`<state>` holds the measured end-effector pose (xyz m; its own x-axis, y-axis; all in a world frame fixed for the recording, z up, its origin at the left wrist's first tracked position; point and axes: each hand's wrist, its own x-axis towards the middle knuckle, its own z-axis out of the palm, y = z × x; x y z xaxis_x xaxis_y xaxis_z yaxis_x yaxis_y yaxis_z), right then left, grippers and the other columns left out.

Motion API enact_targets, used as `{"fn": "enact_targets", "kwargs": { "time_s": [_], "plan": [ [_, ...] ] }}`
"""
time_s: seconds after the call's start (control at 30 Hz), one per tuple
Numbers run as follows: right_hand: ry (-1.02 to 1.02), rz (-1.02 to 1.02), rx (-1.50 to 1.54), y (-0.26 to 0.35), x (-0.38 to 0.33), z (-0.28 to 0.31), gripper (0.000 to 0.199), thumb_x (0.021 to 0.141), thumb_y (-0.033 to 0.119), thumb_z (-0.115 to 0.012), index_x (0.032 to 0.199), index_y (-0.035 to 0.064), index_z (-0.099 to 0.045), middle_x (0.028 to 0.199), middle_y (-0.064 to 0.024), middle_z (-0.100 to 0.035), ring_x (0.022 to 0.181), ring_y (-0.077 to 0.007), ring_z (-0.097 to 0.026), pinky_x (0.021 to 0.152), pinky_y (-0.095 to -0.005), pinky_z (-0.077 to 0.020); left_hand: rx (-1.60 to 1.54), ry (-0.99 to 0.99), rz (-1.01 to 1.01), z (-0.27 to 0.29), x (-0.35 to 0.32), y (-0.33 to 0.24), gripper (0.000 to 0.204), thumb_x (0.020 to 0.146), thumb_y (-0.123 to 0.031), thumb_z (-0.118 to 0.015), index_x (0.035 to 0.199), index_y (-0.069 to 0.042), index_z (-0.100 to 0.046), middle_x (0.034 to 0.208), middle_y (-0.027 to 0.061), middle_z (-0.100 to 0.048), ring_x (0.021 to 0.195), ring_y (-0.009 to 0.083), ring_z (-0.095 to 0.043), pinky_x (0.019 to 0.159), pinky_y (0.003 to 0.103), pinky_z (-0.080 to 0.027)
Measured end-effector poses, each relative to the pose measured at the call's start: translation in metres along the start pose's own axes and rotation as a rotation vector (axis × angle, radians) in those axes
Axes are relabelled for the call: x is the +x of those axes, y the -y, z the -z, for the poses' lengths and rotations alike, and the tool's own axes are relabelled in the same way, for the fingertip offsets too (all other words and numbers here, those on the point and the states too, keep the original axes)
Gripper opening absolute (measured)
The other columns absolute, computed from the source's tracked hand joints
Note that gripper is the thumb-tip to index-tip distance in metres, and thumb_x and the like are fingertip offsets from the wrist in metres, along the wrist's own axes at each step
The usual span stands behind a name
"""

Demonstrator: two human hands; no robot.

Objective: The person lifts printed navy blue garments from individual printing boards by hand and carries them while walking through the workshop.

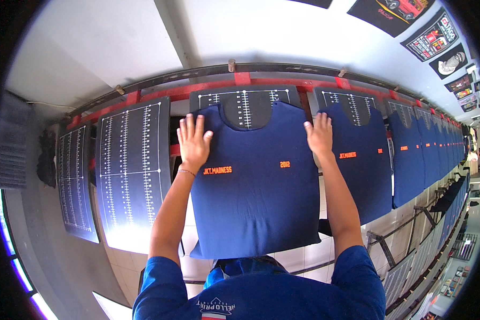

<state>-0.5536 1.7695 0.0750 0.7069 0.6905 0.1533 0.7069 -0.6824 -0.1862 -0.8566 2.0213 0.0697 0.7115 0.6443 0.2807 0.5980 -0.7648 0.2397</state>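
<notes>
A navy blue T-shirt panel (256,208) with small orange lettering on both sides of the chest lies spread over a black printing board (245,96) in front of me. White ruler lines on the board show through the neck opening. My left hand (194,143) rests flat at the panel's upper left edge, fingers apart. At the upper right edge my right hand (320,134) lies with fingers stretched out, holding nothing. Slight creases run across the lower middle of the cloth.
Two bare black boards (136,170) with white rulers stand on the left. Rightward, a long row of boards carries more navy panels (357,160). Behind them runs a red and black metal rail (242,79). Printed pictures (432,42) hang on the wall.
</notes>
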Motion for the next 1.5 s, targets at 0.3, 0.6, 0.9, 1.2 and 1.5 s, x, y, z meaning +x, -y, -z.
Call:
{"fn": "enact_targets", "kwargs": {
  "time_s": [0.3, 0.6, 0.9, 1.2, 1.5],
  "plan": [
    [0.679, -1.023, 1.502, -0.048, -0.291, -0.003, 0.074, 0.095, 0.058, -0.037, 0.143, 0.0021, -0.033, 0.142, -0.0166, -0.041, 0.131, -0.0272, -0.040, 0.108, -0.0353, -0.0320, -1.594, 0.495, 0.972, -0.033, -0.293, 0.047, 0.081, 0.092, -0.068, -0.025, 0.143, -0.006, -0.035, 0.139, 0.0135, -0.045, 0.123, 0.0270, -0.046, 0.104, 0.039, -0.038],
    [0.684, -0.894, 1.659, -0.082, -0.397, 0.026, 0.051, 0.087, 0.031, -0.064, 0.120, -0.0058, -0.053, 0.114, -0.0149, -0.062, 0.102, -0.0258, -0.062, 0.092, -0.0387, -0.0477, -2.005, 0.540, 1.358, 0.013, -0.422, 0.049, 0.070, 0.083, -0.047, -0.065, 0.132, -0.001, -0.047, 0.128, 0.0186, -0.055, 0.116, 0.0317, -0.055, 0.102, 0.049, -0.042],
    [0.539, -0.632, 1.513, -0.068, -0.359, 0.094, 0.050, 0.085, 0.026, -0.066, 0.121, -0.0068, -0.054, 0.108, -0.0133, -0.065, 0.100, -0.0218, -0.060, 0.091, -0.0360, -0.0447, -1.857, 0.328, 0.842, 0.144, -0.339, 0.011, 0.056, 0.077, -0.016, -0.070, 0.125, 0.007, -0.051, 0.117, 0.0171, -0.062, 0.108, 0.0267, -0.060, 0.100, 0.039, -0.043],
    [-0.336, -0.285, 1.940, -0.063, -0.187, 0.312, 0.032, 0.086, 0.030, -0.064, 0.104, 0.0036, -0.060, 0.102, -0.0109, -0.063, 0.097, -0.0260, -0.061, 0.087, -0.0443, -0.0483, -1.692, -0.292, 0.042, 0.330, -0.123, -0.058, 0.047, 0.087, -0.022, -0.066, 0.124, -0.001, -0.049, 0.122, 0.0130, -0.057, 0.111, 0.0253, -0.056, 0.099, 0.039, -0.042],
    [-1.003, -0.034, 1.219, -0.258, -0.182, 0.461, 0.042, 0.093, 0.028, -0.055, 0.123, -0.0016, -0.054, 0.114, -0.0110, -0.060, 0.103, -0.0207, -0.058, 0.095, -0.0365, -0.0428, -1.541, -0.465, -0.185, 0.390, -0.068, -0.252, 0.024, 0.094, -0.008, -0.051, 0.116, 0.001, -0.054, 0.102, 0.0115, -0.064, 0.092, 0.0198, -0.063, 0.087, 0.035, -0.050]
  ]
}}
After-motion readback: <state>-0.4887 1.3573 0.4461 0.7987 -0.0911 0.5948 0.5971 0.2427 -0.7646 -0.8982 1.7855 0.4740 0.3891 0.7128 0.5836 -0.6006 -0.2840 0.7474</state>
